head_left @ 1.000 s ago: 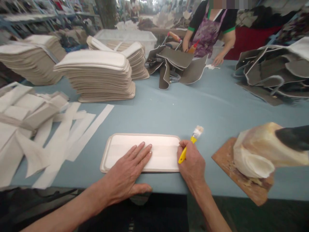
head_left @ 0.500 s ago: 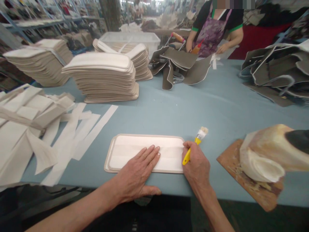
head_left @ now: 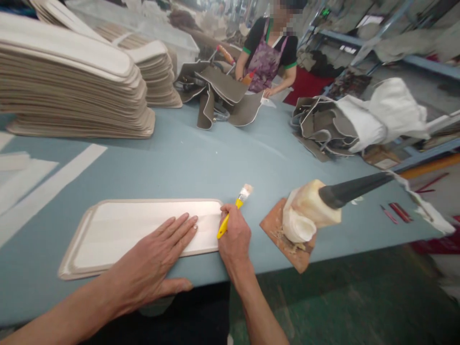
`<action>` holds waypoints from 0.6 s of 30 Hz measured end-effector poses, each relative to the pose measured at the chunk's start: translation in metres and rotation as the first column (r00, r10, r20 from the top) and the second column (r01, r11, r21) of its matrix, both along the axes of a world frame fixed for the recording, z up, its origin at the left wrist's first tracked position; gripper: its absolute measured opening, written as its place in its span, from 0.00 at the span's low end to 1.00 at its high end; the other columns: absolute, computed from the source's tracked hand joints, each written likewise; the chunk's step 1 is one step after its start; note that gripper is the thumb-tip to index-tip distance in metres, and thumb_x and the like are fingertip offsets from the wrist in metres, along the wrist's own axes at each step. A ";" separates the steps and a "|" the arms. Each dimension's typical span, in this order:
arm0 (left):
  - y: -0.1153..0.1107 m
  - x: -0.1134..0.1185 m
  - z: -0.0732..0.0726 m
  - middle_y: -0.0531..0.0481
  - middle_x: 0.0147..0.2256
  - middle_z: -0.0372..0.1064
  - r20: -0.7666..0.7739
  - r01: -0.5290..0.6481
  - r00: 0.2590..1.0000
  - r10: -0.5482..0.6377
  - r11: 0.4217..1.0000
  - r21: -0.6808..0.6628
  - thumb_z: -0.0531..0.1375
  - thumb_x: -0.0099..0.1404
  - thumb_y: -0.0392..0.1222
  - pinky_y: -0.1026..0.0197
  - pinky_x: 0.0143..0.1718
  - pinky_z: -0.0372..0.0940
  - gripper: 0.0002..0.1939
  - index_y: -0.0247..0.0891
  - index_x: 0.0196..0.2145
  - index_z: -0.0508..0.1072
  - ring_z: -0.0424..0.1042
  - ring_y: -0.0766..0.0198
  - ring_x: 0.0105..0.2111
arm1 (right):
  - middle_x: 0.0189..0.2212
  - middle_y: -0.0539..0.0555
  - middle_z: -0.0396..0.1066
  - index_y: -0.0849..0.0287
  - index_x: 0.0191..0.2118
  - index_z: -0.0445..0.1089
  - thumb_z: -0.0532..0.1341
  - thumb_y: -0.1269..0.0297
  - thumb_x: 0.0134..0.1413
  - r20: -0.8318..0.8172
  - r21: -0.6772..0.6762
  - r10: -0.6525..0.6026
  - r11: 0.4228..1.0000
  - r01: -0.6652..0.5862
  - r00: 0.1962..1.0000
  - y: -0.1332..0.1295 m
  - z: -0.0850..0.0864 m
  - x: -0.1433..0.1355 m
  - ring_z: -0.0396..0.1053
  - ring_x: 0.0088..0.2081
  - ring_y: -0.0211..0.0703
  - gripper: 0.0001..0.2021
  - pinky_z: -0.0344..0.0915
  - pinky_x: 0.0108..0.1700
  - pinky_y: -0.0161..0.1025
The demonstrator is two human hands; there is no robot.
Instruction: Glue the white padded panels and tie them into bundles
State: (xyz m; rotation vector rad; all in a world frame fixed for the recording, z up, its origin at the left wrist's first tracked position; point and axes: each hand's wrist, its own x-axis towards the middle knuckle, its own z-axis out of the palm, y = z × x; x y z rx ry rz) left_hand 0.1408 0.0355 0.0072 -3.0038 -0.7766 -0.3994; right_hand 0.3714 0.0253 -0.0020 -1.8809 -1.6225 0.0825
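Across the table (head_left: 266, 158) a person (head_left: 268, 62) in a purple patterned apron stands behind dark grey pieces (head_left: 224, 85) with pale edges. Over to the right, another grey pile (head_left: 319, 122) lies against white sheeting (head_left: 398, 110), near blue-framed shelving (head_left: 431, 68). Red pen-like sticks (head_left: 399, 212) lie towards the right end, and a translucent bin (head_left: 179, 40) sits far left.

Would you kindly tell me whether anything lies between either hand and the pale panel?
Nothing visible does: the left hand rests flat on the panel, and the right hand, gripping the yellow brush, is at its right end.
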 end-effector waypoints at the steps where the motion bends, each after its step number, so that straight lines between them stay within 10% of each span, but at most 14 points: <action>1: 0.001 0.003 0.000 0.32 0.72 0.48 -0.008 0.002 1.000 -0.002 1.000 -0.005 0.53 0.65 0.73 0.48 0.73 0.41 0.52 0.30 0.72 0.54 0.51 0.46 0.72 | 0.36 0.54 0.75 0.57 0.46 0.68 0.49 0.73 0.66 -0.012 0.005 0.002 1.000 -0.002 1.000 0.000 0.000 0.001 0.73 0.37 0.47 0.12 0.62 0.38 0.38; 18: 0.001 0.044 0.006 0.39 0.68 0.61 0.079 -0.120 0.990 0.117 0.993 0.024 0.55 0.60 0.77 0.49 0.73 0.36 0.49 0.32 0.62 0.72 0.58 0.43 0.69 | 0.35 0.54 0.73 0.57 0.45 0.65 0.48 0.69 0.68 -0.246 0.113 0.019 0.994 0.009 0.969 -0.010 0.004 0.009 0.71 0.34 0.45 0.09 0.64 0.38 0.39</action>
